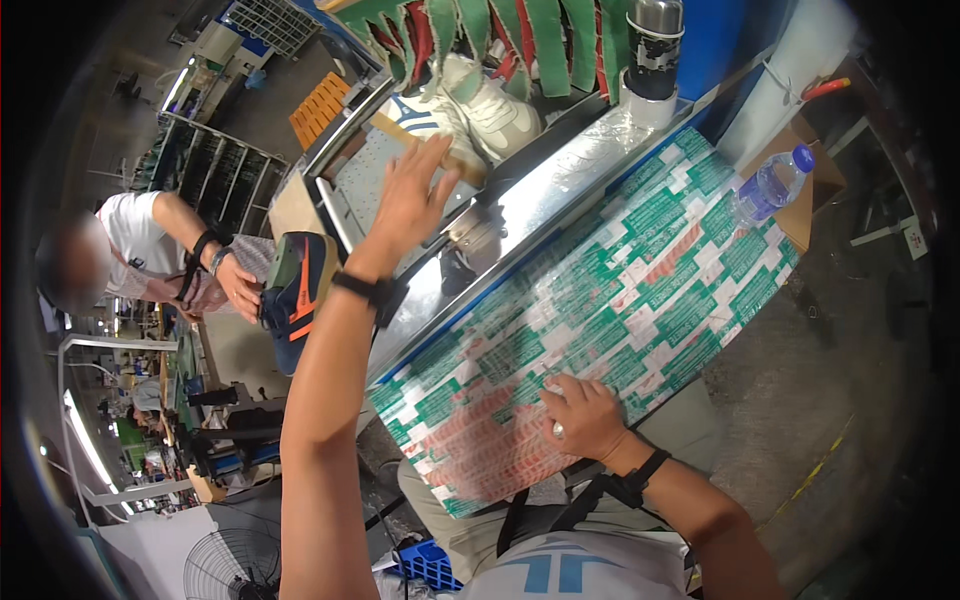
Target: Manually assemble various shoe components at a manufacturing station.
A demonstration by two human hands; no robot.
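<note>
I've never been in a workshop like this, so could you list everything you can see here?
Table: one, covered in green, white and red print, centre.
White shoe: one, at the top, just beyond the left hand.
Blue shoe: one, blue and orange, held by a co-worker at left.
Bottle: one, clear with blue cap, lying on the table's right end.
Flask: one, steel and black, top.
Fan: one, bottom left.
Left hand: reaching for the white shoe, open.
Right hand: flat on the table.

We see a factory hall: grey concrete floor [770,380] with a yellow line [815,470], a floor fan [228,568], strip lights [85,440] and metal racks [215,175].
</note>
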